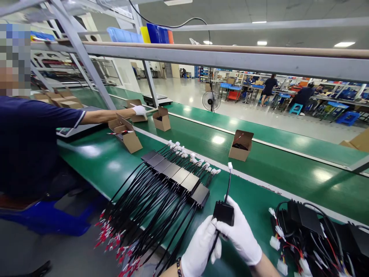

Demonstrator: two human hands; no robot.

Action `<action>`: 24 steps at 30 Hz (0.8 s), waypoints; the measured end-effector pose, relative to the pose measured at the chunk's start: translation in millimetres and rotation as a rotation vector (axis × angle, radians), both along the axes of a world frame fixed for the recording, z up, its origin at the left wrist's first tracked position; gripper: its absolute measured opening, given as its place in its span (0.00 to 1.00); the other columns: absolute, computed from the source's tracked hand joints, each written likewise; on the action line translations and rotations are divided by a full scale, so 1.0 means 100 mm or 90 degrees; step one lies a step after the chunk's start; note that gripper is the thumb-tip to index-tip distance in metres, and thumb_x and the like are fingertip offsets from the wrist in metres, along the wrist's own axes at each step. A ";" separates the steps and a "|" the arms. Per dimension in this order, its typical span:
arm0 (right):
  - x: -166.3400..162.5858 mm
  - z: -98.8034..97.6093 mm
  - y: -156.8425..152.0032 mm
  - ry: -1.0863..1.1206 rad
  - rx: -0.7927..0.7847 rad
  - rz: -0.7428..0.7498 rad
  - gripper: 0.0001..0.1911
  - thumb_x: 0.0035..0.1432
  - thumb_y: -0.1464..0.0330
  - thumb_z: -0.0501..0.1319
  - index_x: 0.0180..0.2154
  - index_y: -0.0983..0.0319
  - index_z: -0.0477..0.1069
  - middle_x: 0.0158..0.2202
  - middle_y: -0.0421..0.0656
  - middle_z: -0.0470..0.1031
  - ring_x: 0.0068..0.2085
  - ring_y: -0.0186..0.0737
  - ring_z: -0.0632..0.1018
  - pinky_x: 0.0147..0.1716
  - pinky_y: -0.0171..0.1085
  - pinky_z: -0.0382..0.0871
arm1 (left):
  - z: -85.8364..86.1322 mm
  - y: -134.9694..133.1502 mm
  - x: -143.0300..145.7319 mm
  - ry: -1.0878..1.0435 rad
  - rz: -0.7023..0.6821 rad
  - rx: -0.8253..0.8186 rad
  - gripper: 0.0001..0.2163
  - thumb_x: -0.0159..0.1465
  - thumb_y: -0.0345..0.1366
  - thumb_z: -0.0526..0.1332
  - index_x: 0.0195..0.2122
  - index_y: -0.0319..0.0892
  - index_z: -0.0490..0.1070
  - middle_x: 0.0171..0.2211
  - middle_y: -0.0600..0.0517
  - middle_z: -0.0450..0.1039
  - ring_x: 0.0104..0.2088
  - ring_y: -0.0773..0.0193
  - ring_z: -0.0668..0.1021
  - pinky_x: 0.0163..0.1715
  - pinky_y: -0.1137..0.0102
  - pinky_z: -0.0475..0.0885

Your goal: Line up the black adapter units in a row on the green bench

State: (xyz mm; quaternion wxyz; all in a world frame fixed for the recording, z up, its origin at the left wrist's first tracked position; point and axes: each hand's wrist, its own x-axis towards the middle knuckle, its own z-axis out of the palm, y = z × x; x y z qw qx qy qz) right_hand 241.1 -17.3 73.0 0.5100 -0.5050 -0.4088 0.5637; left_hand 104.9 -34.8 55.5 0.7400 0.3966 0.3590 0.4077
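Observation:
A black electronic module (223, 212) with cables is held up over the green bench in both my white-gloved hands. My right hand (243, 234) grips its right side, thumb across the front. At the module's lower left corner my left hand (200, 244) is closed, with fingers by the lower black cable. A short cable rises from its top to a white connector (230, 166). Just left lies a row of similar modules (180, 176), flat and stacked, their white plugs pointing away and red-and-white cable ends (123, 254) hanging over the near edge.
A loose pile of black modules (309, 221) with tangled wires lies at right. Across the belt (198, 134) stand open cardboard boxes, one (240, 146) ahead. A co-worker's gloved hand (139, 110) reaches among boxes at left. A metal rail (230, 57) crosses overhead.

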 end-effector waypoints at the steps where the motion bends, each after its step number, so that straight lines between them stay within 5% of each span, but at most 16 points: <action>1: 0.01 -0.01 0.03 -0.020 0.016 -0.014 0.31 0.43 0.66 0.73 0.51 0.57 0.69 0.43 0.43 0.76 0.41 0.47 0.76 0.42 0.42 0.70 | 0.00 0.00 -0.01 0.017 -0.007 -0.005 0.19 0.66 0.52 0.47 0.30 0.42 0.62 0.11 0.60 0.59 0.11 0.75 0.58 0.11 0.76 0.49; 4: 0.02 0.00 0.19 -0.058 0.043 -0.024 0.11 0.50 0.60 0.68 0.34 0.59 0.76 0.35 0.42 0.78 0.39 0.45 0.76 0.41 0.39 0.69 | 0.04 0.03 -0.05 0.080 -0.017 -0.033 0.21 0.65 0.54 0.47 0.30 0.42 0.63 0.11 0.61 0.58 0.10 0.75 0.55 0.10 0.77 0.45; 7: -0.02 0.04 0.40 -0.016 0.015 -0.006 0.14 0.48 0.58 0.69 0.35 0.60 0.76 0.34 0.42 0.78 0.37 0.45 0.76 0.37 0.37 0.69 | 0.11 0.10 -0.13 0.105 0.011 -0.032 0.20 0.64 0.54 0.49 0.31 0.41 0.63 0.15 0.59 0.64 0.11 0.77 0.57 0.09 0.78 0.46; 9: -0.09 0.03 0.56 0.010 -0.001 0.004 0.21 0.45 0.58 0.70 0.40 0.61 0.74 0.35 0.42 0.78 0.36 0.43 0.76 0.35 0.36 0.69 | 0.15 0.16 -0.22 0.104 0.047 -0.009 0.19 0.64 0.52 0.51 0.42 0.39 0.63 0.22 0.56 0.69 0.11 0.77 0.60 0.09 0.79 0.49; 13: -0.30 -0.06 0.86 -0.033 0.019 0.004 0.26 0.45 0.57 0.69 0.44 0.64 0.72 0.21 0.35 0.71 0.22 0.34 0.69 0.22 0.32 0.60 | 0.19 0.31 -0.41 0.161 0.139 0.027 0.32 0.62 0.44 0.55 0.63 0.39 0.42 0.29 0.56 0.70 0.14 0.75 0.65 0.10 0.80 0.58; 19: -0.49 -0.17 1.13 -0.138 0.064 -0.028 0.20 0.42 0.58 0.70 0.37 0.62 0.76 0.17 0.32 0.68 0.21 0.34 0.65 0.22 0.33 0.58 | 0.09 0.52 -0.50 0.251 0.162 0.013 0.36 0.58 0.36 0.56 0.65 0.38 0.38 0.27 0.58 0.67 0.14 0.75 0.66 0.11 0.80 0.61; 24: -0.47 -0.22 1.25 -0.199 0.065 -0.104 0.31 0.39 0.58 0.70 0.46 0.63 0.74 0.17 0.32 0.66 0.21 0.37 0.66 0.24 0.35 0.59 | 0.02 0.59 -0.51 0.380 0.131 0.090 0.32 0.61 0.36 0.53 0.66 0.43 0.43 0.27 0.57 0.68 0.17 0.72 0.68 0.16 0.77 0.62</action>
